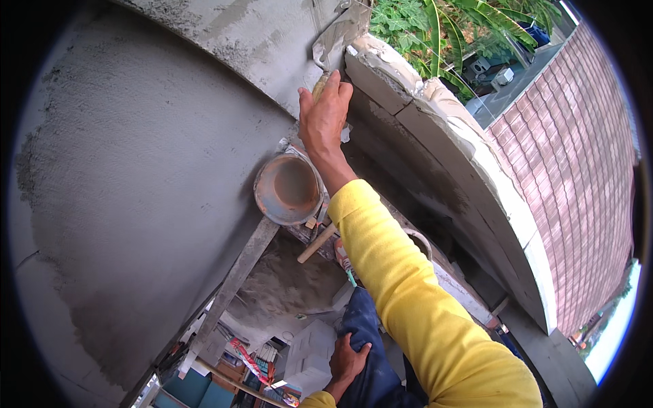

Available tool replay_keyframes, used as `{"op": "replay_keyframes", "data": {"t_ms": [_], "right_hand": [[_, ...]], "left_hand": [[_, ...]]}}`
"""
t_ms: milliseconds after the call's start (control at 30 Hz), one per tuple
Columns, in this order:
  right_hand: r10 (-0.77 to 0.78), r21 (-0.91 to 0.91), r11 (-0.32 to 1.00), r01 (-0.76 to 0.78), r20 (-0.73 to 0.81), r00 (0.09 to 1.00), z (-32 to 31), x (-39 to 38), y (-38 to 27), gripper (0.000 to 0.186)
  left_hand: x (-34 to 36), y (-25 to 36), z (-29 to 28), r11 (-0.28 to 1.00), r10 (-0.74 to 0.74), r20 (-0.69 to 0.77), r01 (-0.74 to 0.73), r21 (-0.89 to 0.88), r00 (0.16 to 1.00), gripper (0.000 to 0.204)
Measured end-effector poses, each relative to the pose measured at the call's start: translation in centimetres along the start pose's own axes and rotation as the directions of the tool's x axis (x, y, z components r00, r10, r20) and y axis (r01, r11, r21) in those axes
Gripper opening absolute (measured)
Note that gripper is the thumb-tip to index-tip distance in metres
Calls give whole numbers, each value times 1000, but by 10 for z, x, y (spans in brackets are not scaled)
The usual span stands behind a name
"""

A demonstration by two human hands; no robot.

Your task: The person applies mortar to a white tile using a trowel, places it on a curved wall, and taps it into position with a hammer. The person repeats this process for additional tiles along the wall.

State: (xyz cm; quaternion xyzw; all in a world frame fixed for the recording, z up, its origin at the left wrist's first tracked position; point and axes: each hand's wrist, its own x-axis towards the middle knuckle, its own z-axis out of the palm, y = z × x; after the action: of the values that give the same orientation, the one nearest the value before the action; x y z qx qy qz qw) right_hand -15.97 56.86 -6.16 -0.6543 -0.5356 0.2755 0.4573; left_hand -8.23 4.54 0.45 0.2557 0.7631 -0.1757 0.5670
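My right hand [325,117], at the end of an outstretched yellow-sleeved arm, is wrapped round the wooden handle of a trowel [342,30]. The trowel's mortar-smeared metal blade points up and away, against the grey plastered surface [255,42] by the corner where a block wall [428,136] begins. Low in the view, my left hand [348,360] rests on my blue-trousered thigh, thumb apart and fingers lying loosely. Below my right wrist stands a round bucket [266,202], its inside coated with brownish residue. A tool with a wooden handle [317,243] lies beside it.
A broad, partly damp plastered wall [156,163] fills the left. A wooden plank [231,289] slants beneath the bucket. Far below are white boxes [309,350] and assorted goods. Right of the block wall are a tiled roof [564,149] and green plants [408,27].
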Motion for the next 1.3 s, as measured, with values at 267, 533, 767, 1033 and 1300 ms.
{"op": "replay_keyframes", "data": {"t_ms": [267,533,767,1033,1300], "right_hand": [[6,113,992,-50,356,934,-98,-151,42,72],[408,-364,911,-195,712,571,-357,-271,174,54],[467,-552,830,78,765,443,-539,-191,244,49],[452,-602,750,275,769,453,-616,-145,276,45],[469,-625,769,134,694,546,-611,-198,263,43]], "left_hand": [[-13,14,19,999,43,-84,-43,8,996,79],[-30,21,99,995,-42,-177,26,-94,983,80],[-64,14,166,937,-136,-272,35,-348,953,81],[-107,4,250,739,-211,-103,90,-668,972,75],[-133,-11,370,765,-305,-40,220,-606,952,59]]}}
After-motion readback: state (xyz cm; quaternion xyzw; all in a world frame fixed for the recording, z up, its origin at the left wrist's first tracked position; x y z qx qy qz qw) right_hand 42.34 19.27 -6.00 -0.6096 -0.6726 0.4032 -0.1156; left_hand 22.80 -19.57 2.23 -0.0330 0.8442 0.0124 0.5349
